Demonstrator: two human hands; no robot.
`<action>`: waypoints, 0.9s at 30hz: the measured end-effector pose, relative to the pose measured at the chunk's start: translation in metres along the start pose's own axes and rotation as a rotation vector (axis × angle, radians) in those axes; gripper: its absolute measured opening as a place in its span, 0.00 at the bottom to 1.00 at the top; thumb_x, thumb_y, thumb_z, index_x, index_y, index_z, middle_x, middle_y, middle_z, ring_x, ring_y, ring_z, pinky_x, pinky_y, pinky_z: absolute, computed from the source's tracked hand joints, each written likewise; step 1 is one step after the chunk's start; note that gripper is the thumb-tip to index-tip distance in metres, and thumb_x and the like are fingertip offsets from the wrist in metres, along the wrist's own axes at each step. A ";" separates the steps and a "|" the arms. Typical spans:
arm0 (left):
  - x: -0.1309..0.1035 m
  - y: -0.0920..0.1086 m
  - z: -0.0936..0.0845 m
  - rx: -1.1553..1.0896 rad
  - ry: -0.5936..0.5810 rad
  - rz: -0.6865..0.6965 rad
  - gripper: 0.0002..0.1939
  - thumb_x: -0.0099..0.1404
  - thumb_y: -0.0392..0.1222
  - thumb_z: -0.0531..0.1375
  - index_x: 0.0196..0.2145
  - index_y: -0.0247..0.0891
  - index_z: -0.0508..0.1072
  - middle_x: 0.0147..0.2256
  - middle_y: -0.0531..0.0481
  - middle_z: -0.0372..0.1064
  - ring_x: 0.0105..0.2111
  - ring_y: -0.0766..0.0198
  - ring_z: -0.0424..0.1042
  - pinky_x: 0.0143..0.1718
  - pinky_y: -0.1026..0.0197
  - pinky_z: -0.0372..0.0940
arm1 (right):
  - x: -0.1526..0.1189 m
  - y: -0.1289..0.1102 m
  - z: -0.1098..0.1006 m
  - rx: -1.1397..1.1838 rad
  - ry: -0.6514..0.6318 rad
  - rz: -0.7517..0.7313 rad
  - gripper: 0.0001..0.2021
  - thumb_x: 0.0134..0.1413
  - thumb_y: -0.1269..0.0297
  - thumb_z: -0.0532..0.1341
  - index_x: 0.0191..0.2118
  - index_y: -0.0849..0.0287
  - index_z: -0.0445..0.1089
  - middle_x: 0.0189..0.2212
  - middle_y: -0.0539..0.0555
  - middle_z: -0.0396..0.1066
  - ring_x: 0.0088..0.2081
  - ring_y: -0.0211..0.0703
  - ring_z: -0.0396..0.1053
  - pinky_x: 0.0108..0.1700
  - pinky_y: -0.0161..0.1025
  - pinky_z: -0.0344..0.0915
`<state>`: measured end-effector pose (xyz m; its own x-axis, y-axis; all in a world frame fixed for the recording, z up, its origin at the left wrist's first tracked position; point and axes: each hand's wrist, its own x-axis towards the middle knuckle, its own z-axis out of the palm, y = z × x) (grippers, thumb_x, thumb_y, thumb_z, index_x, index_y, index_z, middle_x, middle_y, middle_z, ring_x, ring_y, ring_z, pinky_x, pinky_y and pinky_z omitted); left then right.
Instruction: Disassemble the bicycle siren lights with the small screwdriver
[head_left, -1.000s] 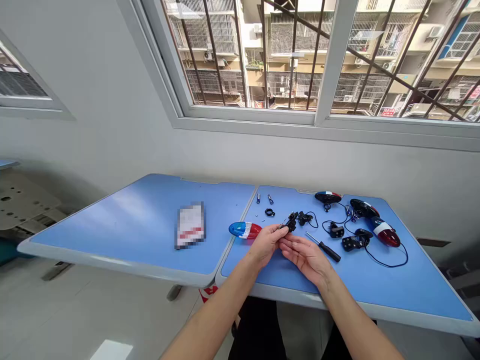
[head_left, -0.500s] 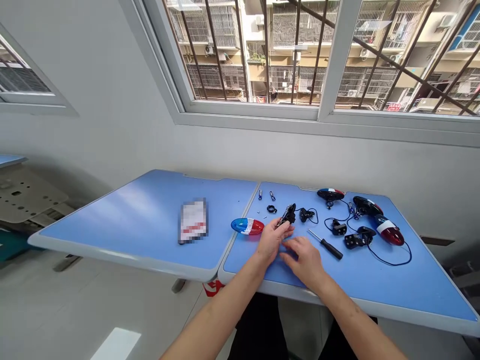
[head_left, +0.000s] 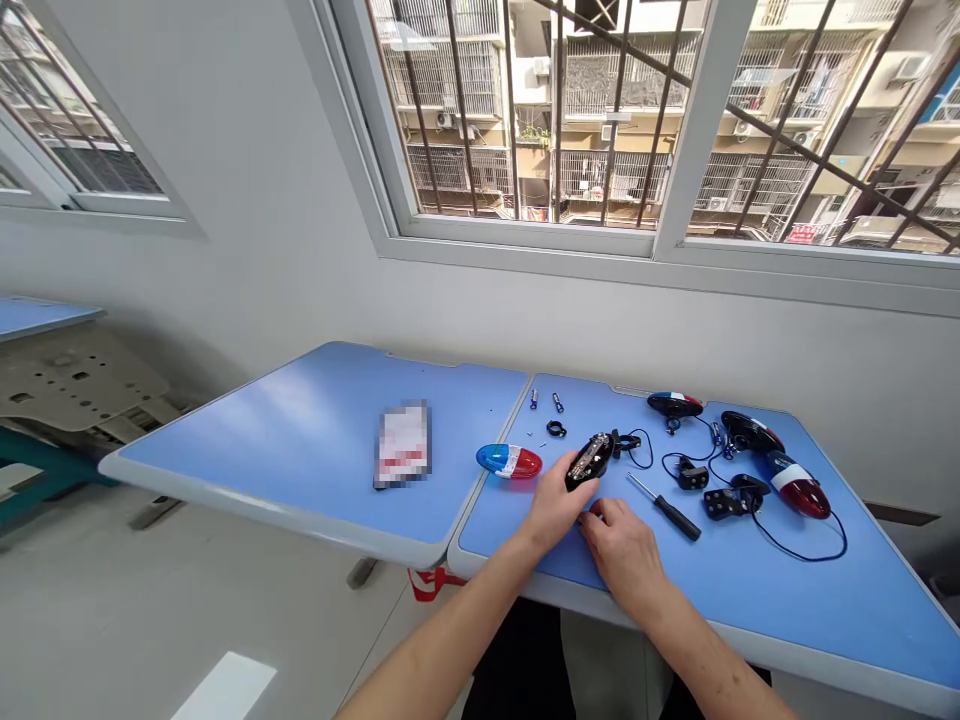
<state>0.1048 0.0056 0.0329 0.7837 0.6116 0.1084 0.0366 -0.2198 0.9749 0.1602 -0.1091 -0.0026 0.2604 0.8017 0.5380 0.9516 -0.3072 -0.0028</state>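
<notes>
Both hands have dropped nearer the desk vs. 1 s ago; right hand (head_left: 626, 548) now palm-down, fingers loosely curled, resting on the blue desk top (head_left: 787, 590) near its front edge, holding nothing visible. Left hand (head_left: 556, 500) pinches the black oval plastic housing w/ exposed circuit strip (head_left: 589, 460), tilted up off the desk, approx. mid-surface. Red-white-blue oval lens cover (head_left: 509, 461) lies just left of it, at the desk's left edge. Black-handled screwdriver (head_left: 666, 508) lies just right of the hands. Black wired parts & more housings (head_left: 750, 470) cluster toward the back-right corner; small black ring (head_left: 556, 429) behind the held housing.
</notes>
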 end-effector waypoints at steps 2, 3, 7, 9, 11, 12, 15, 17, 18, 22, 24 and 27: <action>-0.006 0.002 0.002 0.094 -0.014 0.053 0.14 0.54 0.36 0.57 0.40 0.36 0.70 0.32 0.51 0.69 0.34 0.61 0.67 0.36 0.61 0.62 | -0.004 0.001 -0.001 -0.029 0.021 0.000 0.09 0.51 0.77 0.57 0.27 0.57 0.70 0.25 0.51 0.70 0.27 0.38 0.64 0.26 0.34 0.53; -0.008 0.003 0.004 0.128 -0.015 0.078 0.14 0.54 0.35 0.57 0.40 0.36 0.70 0.32 0.51 0.69 0.34 0.61 0.67 0.36 0.61 0.62 | -0.006 0.001 -0.002 -0.037 0.027 0.000 0.10 0.51 0.77 0.57 0.27 0.57 0.71 0.24 0.52 0.70 0.27 0.39 0.65 0.26 0.34 0.54; -0.013 -0.003 0.008 0.218 -0.006 0.131 0.13 0.55 0.35 0.57 0.40 0.37 0.70 0.34 0.49 0.70 0.34 0.60 0.68 0.38 0.59 0.64 | -0.013 0.010 -0.018 0.058 -0.010 0.027 0.11 0.53 0.75 0.54 0.26 0.58 0.71 0.23 0.52 0.69 0.25 0.39 0.66 0.25 0.34 0.56; -0.013 -0.009 0.008 0.263 -0.013 0.146 0.15 0.56 0.36 0.57 0.43 0.35 0.69 0.36 0.47 0.70 0.36 0.58 0.68 0.39 0.57 0.65 | -0.010 0.025 -0.035 0.222 -0.067 0.065 0.12 0.54 0.72 0.53 0.25 0.57 0.71 0.21 0.50 0.69 0.23 0.37 0.65 0.24 0.33 0.57; -0.013 -0.017 0.007 0.323 -0.013 0.179 0.20 0.56 0.37 0.57 0.48 0.34 0.66 0.41 0.42 0.69 0.41 0.53 0.68 0.44 0.52 0.64 | 0.004 0.044 -0.050 0.430 -0.156 0.046 0.10 0.56 0.67 0.54 0.31 0.55 0.73 0.26 0.50 0.72 0.27 0.38 0.68 0.26 0.32 0.60; -0.013 -0.020 0.007 0.358 -0.013 0.207 0.23 0.56 0.38 0.57 0.50 0.34 0.65 0.44 0.41 0.68 0.44 0.51 0.68 0.46 0.50 0.63 | 0.015 0.053 -0.054 0.493 -0.196 0.044 0.10 0.56 0.64 0.55 0.34 0.54 0.74 0.28 0.50 0.73 0.28 0.38 0.68 0.29 0.32 0.62; -0.016 -0.029 0.008 0.445 -0.028 0.311 0.27 0.57 0.39 0.57 0.55 0.36 0.61 0.47 0.39 0.67 0.47 0.48 0.66 0.49 0.46 0.62 | 0.063 0.066 -0.045 0.478 -0.242 0.084 0.11 0.58 0.62 0.54 0.36 0.53 0.74 0.32 0.50 0.75 0.32 0.38 0.69 0.33 0.33 0.63; -0.020 -0.032 0.009 0.483 -0.043 0.346 0.27 0.58 0.38 0.55 0.56 0.35 0.59 0.47 0.39 0.67 0.46 0.47 0.66 0.47 0.45 0.62 | 0.096 0.060 -0.024 0.358 -0.331 0.066 0.12 0.59 0.65 0.52 0.37 0.54 0.74 0.34 0.50 0.74 0.34 0.38 0.69 0.35 0.33 0.62; -0.022 -0.033 0.009 0.504 -0.049 0.344 0.27 0.58 0.38 0.55 0.56 0.34 0.59 0.46 0.38 0.67 0.45 0.47 0.66 0.46 0.44 0.62 | 0.110 0.053 -0.013 0.335 -0.346 0.057 0.12 0.58 0.67 0.53 0.37 0.54 0.74 0.35 0.51 0.74 0.35 0.38 0.69 0.36 0.33 0.61; -0.032 -0.032 0.006 0.645 -0.072 0.305 0.28 0.57 0.36 0.54 0.56 0.31 0.60 0.45 0.36 0.66 0.44 0.44 0.65 0.44 0.42 0.62 | 0.137 0.022 0.022 0.277 -0.422 0.023 0.10 0.53 0.71 0.56 0.31 0.54 0.74 0.31 0.50 0.73 0.31 0.37 0.68 0.30 0.31 0.56; -0.036 -0.030 0.004 0.705 -0.081 0.283 0.29 0.57 0.36 0.54 0.57 0.31 0.59 0.46 0.35 0.66 0.45 0.44 0.64 0.45 0.42 0.61 | 0.139 0.013 0.028 0.251 -0.454 0.010 0.11 0.53 0.72 0.55 0.31 0.54 0.75 0.31 0.50 0.73 0.31 0.37 0.68 0.29 0.31 0.55; -0.040 -0.027 0.003 0.738 -0.097 0.253 0.29 0.58 0.36 0.54 0.58 0.29 0.58 0.48 0.34 0.65 0.46 0.43 0.63 0.47 0.42 0.60 | 0.137 0.010 0.031 0.213 -0.474 -0.002 0.12 0.57 0.70 0.54 0.33 0.53 0.75 0.34 0.51 0.73 0.33 0.37 0.68 0.30 0.31 0.55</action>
<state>0.0748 -0.0151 0.0014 0.8724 0.4144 0.2592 0.2261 -0.8123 0.5377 0.2104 0.0131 0.0451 0.2566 0.9616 0.0976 0.9514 -0.2336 -0.2006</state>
